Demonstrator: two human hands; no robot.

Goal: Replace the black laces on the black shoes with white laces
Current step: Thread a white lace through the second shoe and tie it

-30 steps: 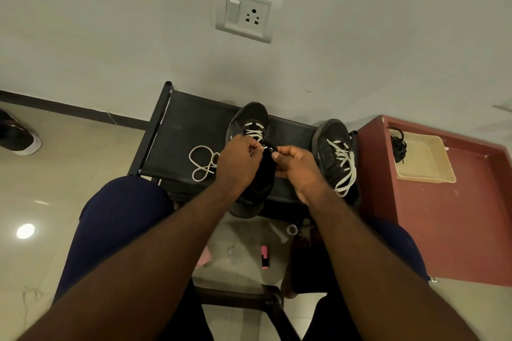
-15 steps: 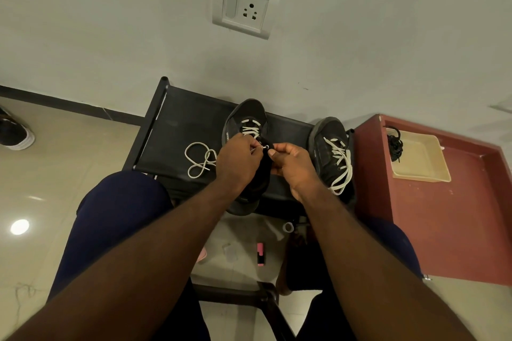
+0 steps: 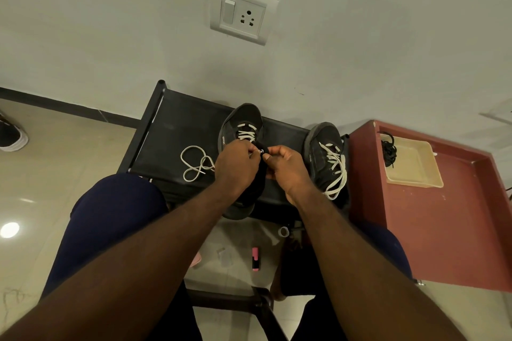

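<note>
Both hands meet over the middle of the centre shoe [image 3: 242, 122], fingers curled. The left hand [image 3: 235, 167] pinches the white lace [image 3: 246, 134] at its fingertips, right beside a small metal eyelet [image 3: 261, 151]. The right hand [image 3: 288, 171] grips the black edge of the shoe's upper at that eyelet between thumb and forefinger. The two sets of fingertips are almost touching.

The centre shoe lies on the black worktop [image 3: 177, 130] with its toe toward the wall and its heel hanging over the near edge. White lacing crosses the eyelets nearest the toe; the rest of the upper is hidden under the hands. A loose lace coil [image 3: 195, 165] lies on the worktop just left of the left hand.

To the right, near the worktop's end, stands the second shoe [image 3: 322, 147], fully threaded with white, its lace ends trailing down toward the near side. Beside it is a red cabinet [image 3: 457, 219] bearing a cream tray [image 3: 415, 174], with the black laces [image 3: 389, 150] bunched at the tray's left rim.

A pink marker [image 3: 255, 257] lies on the floor below, between the person's knees.
</note>
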